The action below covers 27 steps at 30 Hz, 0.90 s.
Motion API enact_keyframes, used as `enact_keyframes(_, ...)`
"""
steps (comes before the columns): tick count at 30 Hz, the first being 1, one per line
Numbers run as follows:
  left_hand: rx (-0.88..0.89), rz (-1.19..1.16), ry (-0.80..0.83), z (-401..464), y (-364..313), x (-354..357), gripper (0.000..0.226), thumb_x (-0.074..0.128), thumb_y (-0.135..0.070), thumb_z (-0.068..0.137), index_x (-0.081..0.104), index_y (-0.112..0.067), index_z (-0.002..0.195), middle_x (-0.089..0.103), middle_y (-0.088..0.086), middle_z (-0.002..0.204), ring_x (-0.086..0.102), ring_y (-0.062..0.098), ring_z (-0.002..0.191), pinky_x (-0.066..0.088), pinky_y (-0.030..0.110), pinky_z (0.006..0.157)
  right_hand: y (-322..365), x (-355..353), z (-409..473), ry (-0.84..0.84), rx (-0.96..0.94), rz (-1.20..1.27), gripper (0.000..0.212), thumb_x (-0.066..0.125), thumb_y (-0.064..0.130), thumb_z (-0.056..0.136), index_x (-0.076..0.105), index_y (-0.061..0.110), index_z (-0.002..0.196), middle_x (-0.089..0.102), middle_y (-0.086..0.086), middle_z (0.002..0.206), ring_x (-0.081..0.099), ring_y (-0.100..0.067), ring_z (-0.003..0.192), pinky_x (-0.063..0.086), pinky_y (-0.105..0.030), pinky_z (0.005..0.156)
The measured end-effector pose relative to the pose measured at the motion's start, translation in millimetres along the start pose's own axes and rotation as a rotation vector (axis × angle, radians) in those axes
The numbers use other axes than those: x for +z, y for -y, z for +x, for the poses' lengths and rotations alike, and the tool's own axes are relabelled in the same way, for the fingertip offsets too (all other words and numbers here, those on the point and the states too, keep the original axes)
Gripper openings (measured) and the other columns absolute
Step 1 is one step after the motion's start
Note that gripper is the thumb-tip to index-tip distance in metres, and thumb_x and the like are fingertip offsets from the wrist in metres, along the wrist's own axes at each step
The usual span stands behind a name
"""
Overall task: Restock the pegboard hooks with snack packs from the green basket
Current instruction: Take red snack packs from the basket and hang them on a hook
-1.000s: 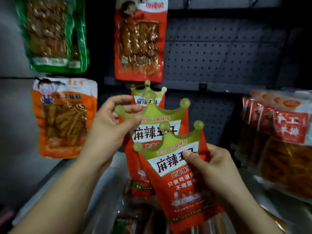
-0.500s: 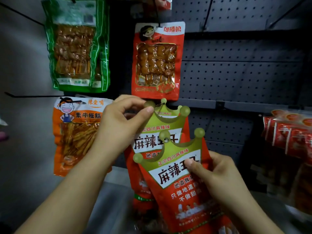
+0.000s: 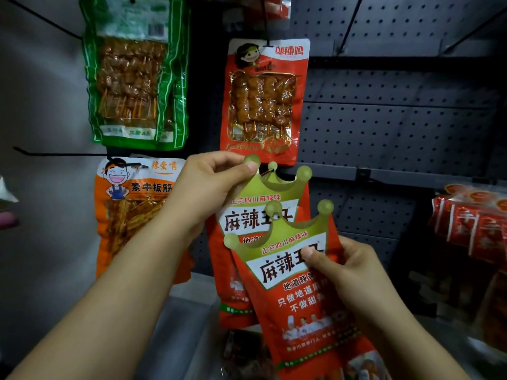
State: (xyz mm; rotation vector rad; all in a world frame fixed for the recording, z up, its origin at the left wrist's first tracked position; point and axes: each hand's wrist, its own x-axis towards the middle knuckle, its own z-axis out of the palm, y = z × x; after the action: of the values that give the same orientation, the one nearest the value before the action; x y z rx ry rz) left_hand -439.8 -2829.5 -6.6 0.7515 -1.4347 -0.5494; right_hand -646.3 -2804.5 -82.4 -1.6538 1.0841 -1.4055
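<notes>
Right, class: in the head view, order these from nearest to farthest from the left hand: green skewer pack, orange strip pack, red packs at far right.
From the left hand:
1. orange strip pack, just left.
2. green skewer pack, upper left.
3. red packs, far right.

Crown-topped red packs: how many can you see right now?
2. The rear crown pack is pinched at its top by the left hand; the front crown pack is in the right hand. More may hang behind.

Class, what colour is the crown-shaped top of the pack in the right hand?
Olive green, clearest in the head view: crown top.
</notes>
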Motion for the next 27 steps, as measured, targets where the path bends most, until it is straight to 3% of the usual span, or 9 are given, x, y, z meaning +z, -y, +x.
enact_keyframes(4, -0.143, -0.117, 0.086, 8.8, 13.2, -3.5, 0.021, 0.066, -0.020, 0.083, 0.074, -0.023, 0.064, 0.071, -0.004, 0.061, 0.065, 0.005, 0.055, 0.049, 0.013, 0.051, -6.5, 1.5, 5.4, 0.001, 0.040, 0.004, 0.006, 0.068, 0.021, 0.084, 0.072, 0.018, 0.082, 0.077, -0.003, 0.078, 0.074, -0.019, 0.070, 0.057, -0.025, 0.058)
enact_keyframes(7, -0.151, -0.160, 0.133, 10.3, 23.6, -1.4, 0.019, 0.065, -0.022, 0.081, 0.076, -0.028, 0.066, 0.072, -0.005, 0.064, 0.066, 0.004, 0.058, 0.050, 0.014, 0.052, -13.4, 2.4, 9.6, -0.017, 0.061, 0.008, 0.006, 0.068, 0.022, 0.084, 0.072, 0.018, 0.083, 0.077, -0.004, 0.079, 0.074, -0.021, 0.071, 0.056, -0.031, 0.064)
enact_keyframes(11, -0.040, -0.103, 0.031, 14.6, 43.3, -1.5, 0.018, 0.070, -0.015, 0.081, 0.072, -0.032, 0.086, 0.073, -0.006, 0.084, 0.069, 0.006, 0.078, 0.052, 0.015, 0.063, -22.8, 5.9, 16.0, -0.062, 0.097, 0.058, 0.007, 0.068, 0.023, 0.085, 0.072, 0.018, 0.085, 0.077, -0.005, 0.079, 0.074, -0.023, 0.071, 0.057, -0.034, 0.064)
enact_keyframes(15, -0.194, -0.189, 0.014, 11.4, 69.9, 1.0, 0.037, 0.070, -0.011, 0.081, 0.057, -0.029, 0.111, 0.070, -0.004, 0.102, 0.069, 0.008, 0.089, 0.053, 0.015, 0.065, -31.2, 12.1, 25.2, -0.102, 0.130, 0.095, 0.007, 0.067, 0.023, 0.086, 0.071, 0.017, 0.084, 0.076, -0.006, 0.077, 0.074, -0.023, 0.069, 0.057, -0.031, 0.059)
enact_keyframes(19, -0.280, -0.251, 0.089, 11.1, 89.5, 4.5, 0.019, 0.063, -0.010, 0.087, 0.064, -0.011, 0.106, 0.076, 0.003, 0.088, 0.072, 0.015, 0.078, 0.055, 0.020, 0.057, -38.6, 21.7, 37.8, -0.150, 0.168, 0.136, 0.008, 0.067, 0.021, 0.087, 0.069, 0.013, 0.088, 0.076, -0.006, 0.075, 0.074, -0.023, 0.067, 0.057, -0.029, 0.054)
enact_keyframes(24, -0.260, -0.197, 0.052, 35.0, 105.5, 11.6, 0.010, 0.065, -0.009, 0.086, 0.068, -0.017, 0.090, 0.075, -0.004, 0.075, 0.071, 0.010, 0.068, 0.053, 0.018, 0.054, -45.6, 30.0, 60.8, -0.222, 0.209, 0.180, 0.007, 0.065, 0.018, 0.089, 0.069, 0.012, 0.087, 0.076, -0.006, 0.073, 0.073, -0.021, 0.063, 0.055, -0.026, 0.048)
enact_keyframes(27, -0.268, -0.146, 0.036, 52.6, 114.2, 21.1, 0.010, 0.065, -0.008, 0.086, 0.067, -0.017, 0.083, 0.072, -0.006, 0.071, 0.069, 0.004, 0.059, 0.050, 0.015, 0.050, -51.4, 32.7, 79.5, -0.288, 0.237, 0.174, 0.007, 0.065, 0.018, 0.088, 0.068, 0.012, 0.086, 0.076, -0.008, 0.073, 0.073, -0.024, 0.065, 0.057, -0.030, 0.055)
